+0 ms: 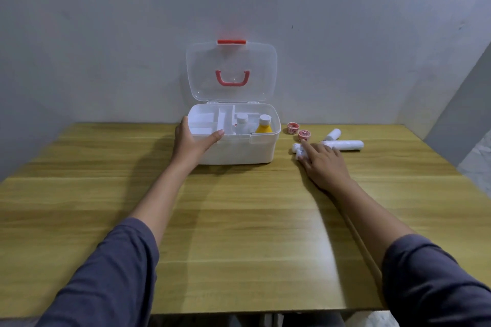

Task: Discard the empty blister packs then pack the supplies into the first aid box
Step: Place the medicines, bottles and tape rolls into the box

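The white first aid box [239, 150] stands open at the back of the wooden table, its clear lid [231, 71] upright with a red handle. Inside stand a white bottle [242, 125] and an orange bottle [263, 126]. My left hand [191, 141] grips the box's front left corner, thumb on the rim. My right hand [325, 164] lies over small white rolls [299, 151] to the right of the box, fingers spread on them. Beyond it sit two red tape rolls [299, 131], a short white roll [333, 134] and a long white roll [345, 145].
A white tray with compartments [204, 121] fills the left part of the box. A grey wall rises right behind the box. The table edge [438, 156] runs diagonally at the right, with pale floor beyond it.
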Action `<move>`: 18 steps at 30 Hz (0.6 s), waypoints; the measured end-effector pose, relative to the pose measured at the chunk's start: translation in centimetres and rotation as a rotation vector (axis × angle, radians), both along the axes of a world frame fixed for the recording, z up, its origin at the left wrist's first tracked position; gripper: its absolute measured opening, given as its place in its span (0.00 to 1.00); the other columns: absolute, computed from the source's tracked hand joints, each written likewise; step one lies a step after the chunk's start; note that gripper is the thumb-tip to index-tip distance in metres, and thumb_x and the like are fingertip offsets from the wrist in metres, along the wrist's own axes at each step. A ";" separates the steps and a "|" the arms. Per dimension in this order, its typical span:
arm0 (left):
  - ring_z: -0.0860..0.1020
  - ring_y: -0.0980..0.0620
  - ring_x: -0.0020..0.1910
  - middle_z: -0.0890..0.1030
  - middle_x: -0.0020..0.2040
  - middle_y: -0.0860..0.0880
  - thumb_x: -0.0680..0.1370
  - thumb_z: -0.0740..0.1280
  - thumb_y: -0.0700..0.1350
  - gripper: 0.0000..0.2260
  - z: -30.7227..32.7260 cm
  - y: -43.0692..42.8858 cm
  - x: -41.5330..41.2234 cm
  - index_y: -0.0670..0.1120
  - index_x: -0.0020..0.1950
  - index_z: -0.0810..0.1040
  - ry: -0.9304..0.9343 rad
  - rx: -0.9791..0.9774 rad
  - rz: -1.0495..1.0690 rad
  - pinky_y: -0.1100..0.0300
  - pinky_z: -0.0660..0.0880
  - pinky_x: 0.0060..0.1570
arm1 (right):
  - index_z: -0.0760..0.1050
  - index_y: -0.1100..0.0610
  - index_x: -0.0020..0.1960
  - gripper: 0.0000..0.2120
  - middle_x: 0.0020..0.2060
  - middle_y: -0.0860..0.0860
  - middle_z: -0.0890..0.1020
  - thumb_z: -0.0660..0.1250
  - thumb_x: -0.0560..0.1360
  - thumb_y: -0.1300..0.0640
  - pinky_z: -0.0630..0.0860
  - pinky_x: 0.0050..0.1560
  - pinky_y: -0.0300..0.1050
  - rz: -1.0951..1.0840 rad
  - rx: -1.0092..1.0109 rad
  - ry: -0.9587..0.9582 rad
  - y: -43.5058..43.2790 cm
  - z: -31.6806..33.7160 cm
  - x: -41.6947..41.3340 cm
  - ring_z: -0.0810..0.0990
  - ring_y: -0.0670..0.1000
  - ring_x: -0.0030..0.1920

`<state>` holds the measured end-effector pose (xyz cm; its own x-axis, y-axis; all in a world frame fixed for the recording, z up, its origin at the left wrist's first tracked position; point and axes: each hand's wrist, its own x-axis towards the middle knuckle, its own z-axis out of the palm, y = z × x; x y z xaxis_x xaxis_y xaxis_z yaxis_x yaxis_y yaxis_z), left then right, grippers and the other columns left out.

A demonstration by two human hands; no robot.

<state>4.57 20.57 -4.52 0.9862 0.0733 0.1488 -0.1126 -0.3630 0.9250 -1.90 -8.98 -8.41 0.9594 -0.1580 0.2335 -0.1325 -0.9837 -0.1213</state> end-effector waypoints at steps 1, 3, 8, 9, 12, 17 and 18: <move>0.69 0.44 0.72 0.70 0.73 0.43 0.58 0.76 0.67 0.51 -0.1 0.2 0.1 0.43 0.74 0.66 -0.005 0.009 0.007 0.44 0.70 0.70 | 0.62 0.51 0.71 0.22 0.64 0.54 0.74 0.52 0.79 0.45 0.62 0.65 0.53 -0.001 -0.006 -0.018 0.2 0.1 0.0 0.68 0.57 0.67; 0.73 0.44 0.69 0.74 0.70 0.44 0.53 0.75 0.73 0.55 -0.3 0.5 0.6 0.44 0.72 0.69 -0.010 0.013 0.007 0.44 0.72 0.68 | 0.65 0.52 0.67 0.21 0.60 0.55 0.75 0.54 0.78 0.45 0.64 0.62 0.53 -0.010 -0.006 -0.032 0.9 0.1 -0.1 0.69 0.58 0.65; 0.70 0.46 0.71 0.69 0.72 0.45 0.59 0.79 0.64 0.48 0.9 0.3 -0.4 0.44 0.73 0.68 0.002 0.024 -0.001 0.50 0.70 0.70 | 0.66 0.53 0.64 0.17 0.58 0.56 0.74 0.52 0.79 0.47 0.64 0.57 0.53 -0.014 -0.003 -0.027 3.1 0.0 -0.7 0.69 0.59 0.61; 0.67 0.46 0.73 0.66 0.74 0.44 0.63 0.80 0.60 0.46 1.0 0.2 -0.6 0.44 0.75 0.66 0.009 0.030 -0.007 0.52 0.68 0.71 | 0.65 0.53 0.64 0.17 0.58 0.57 0.73 0.51 0.79 0.48 0.64 0.57 0.54 -0.020 0.030 -0.032 3.5 0.2 -0.9 0.69 0.59 0.61; 0.64 0.46 0.74 0.62 0.74 0.44 0.69 0.78 0.54 0.41 0.6 0.0 -0.8 0.45 0.77 0.63 -0.017 0.076 -0.016 0.56 0.63 0.71 | 0.64 0.54 0.64 0.16 0.58 0.58 0.72 0.50 0.80 0.49 0.65 0.54 0.55 -0.034 0.189 -0.188 4.4 1.8 -1.5 0.70 0.61 0.59; 0.64 0.45 0.73 0.62 0.70 0.44 0.67 0.78 0.58 0.43 0.8 0.1 -1.3 0.47 0.76 0.62 -0.009 0.143 -0.047 0.55 0.63 0.72 | 0.65 0.57 0.66 0.18 0.58 0.59 0.73 0.52 0.80 0.49 0.68 0.54 0.51 0.142 0.557 -0.399 7.6 8.2 -0.4 0.73 0.59 0.57; 0.63 0.45 0.74 0.62 0.70 0.44 0.65 0.78 0.61 0.46 1.1 0.2 -1.4 0.48 0.76 0.62 0.004 0.143 -0.063 0.55 0.63 0.71 | 0.66 0.58 0.65 0.18 0.57 0.59 0.74 0.52 0.80 0.49 0.69 0.54 0.50 0.211 0.635 -0.404 8.7 9.5 0.2 0.74 0.59 0.57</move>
